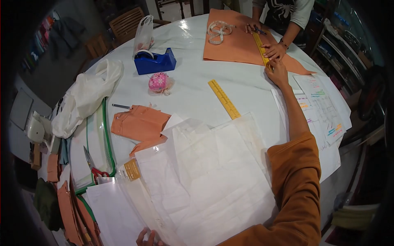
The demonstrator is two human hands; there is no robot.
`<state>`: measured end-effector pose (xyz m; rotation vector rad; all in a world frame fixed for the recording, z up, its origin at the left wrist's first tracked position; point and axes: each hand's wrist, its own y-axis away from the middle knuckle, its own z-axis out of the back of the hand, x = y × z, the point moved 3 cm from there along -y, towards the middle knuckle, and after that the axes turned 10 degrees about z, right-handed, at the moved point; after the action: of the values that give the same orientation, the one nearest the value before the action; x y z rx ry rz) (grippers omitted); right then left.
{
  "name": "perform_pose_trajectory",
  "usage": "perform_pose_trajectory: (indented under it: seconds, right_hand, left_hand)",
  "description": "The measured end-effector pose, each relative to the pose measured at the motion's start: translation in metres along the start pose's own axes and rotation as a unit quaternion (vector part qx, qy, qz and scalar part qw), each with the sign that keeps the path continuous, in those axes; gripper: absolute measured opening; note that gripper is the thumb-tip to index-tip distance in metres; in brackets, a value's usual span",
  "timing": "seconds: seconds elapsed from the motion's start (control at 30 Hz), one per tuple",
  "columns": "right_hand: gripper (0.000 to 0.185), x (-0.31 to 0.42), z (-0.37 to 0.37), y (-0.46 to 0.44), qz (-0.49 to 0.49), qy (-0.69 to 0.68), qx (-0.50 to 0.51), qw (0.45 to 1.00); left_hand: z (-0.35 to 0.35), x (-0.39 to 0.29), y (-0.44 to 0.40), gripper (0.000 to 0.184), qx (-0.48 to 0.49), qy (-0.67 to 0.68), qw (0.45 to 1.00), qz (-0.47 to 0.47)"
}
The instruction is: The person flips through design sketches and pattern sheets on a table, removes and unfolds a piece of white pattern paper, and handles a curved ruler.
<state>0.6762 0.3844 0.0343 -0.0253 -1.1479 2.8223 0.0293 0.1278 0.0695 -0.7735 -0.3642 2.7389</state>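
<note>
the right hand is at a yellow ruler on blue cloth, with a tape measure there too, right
Not quite: the head view shows the cloth is orange, not blue. The right hand, ruler and tape measure are as you say.

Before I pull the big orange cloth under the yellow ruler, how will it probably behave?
The orange cloth is probably floppy: it looks thin and lies flat. The measuring tape would likely travel along, as it lies loosely on top. The yellow ruler, with the right hand at its near end, may make it bunch.
</note>
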Motion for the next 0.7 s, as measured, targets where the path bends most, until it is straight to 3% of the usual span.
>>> perform_pose_trajectory:
  seconds: [0.1,0.2,0.3,0.37,0.4,0.47,0.57,0.67,0.7]
  right_hand:
    - [0.028,0.006,0.001,0.0,0.003,0.017,0.006,1.0]
    - [0.025,-0.001,-0.007,-0.001,0.022,0.043,0.028,0.998]
    - [0.025,-0.003,-0.015,-0.01,0.059,0.092,0.062,0.992]
    - [0.027,0.001,-0.013,-0.023,0.082,0.132,0.102,0.983]
    - [0.028,-0.003,-0.018,-0.031,0.049,0.104,0.167,0.979]
    - [0.03,-0.009,-0.027,-0.052,-0.021,0.044,0.291,0.955]
    - [0.021,-0.022,-0.055,-0.06,-0.068,0.038,0.246,0.966]
    - [0.022,-0.034,-0.096,-0.058,-0.037,0.238,0.171,0.955]
    - [0.023,-0.016,-0.089,-0.058,0.013,0.214,0.167,0.962]
  left_hand:
    - [-0.001,-0.005,-0.001,0.028,-0.009,0.063,0.996,0.059]
    - [0.003,-0.005,-0.002,0.026,0.02,0.114,0.976,0.183]
    - [0.002,-0.001,-0.004,0.029,0.007,-0.056,0.997,-0.049]
    - [0.0,-0.003,-0.002,0.03,0.002,0.05,0.996,0.069]
    - [-0.001,-0.005,-0.002,0.031,0.0,0.103,0.987,0.124]
    - [0.0,-0.006,-0.002,0.031,-0.005,0.158,0.976,0.148]
    - [0.001,-0.008,-0.005,0.029,-0.017,0.126,0.984,0.125]
    - [0.002,-0.007,-0.006,0.029,-0.019,0.086,0.991,0.101]
    - [0.002,-0.006,-0.006,0.029,-0.018,0.089,0.99,0.105]
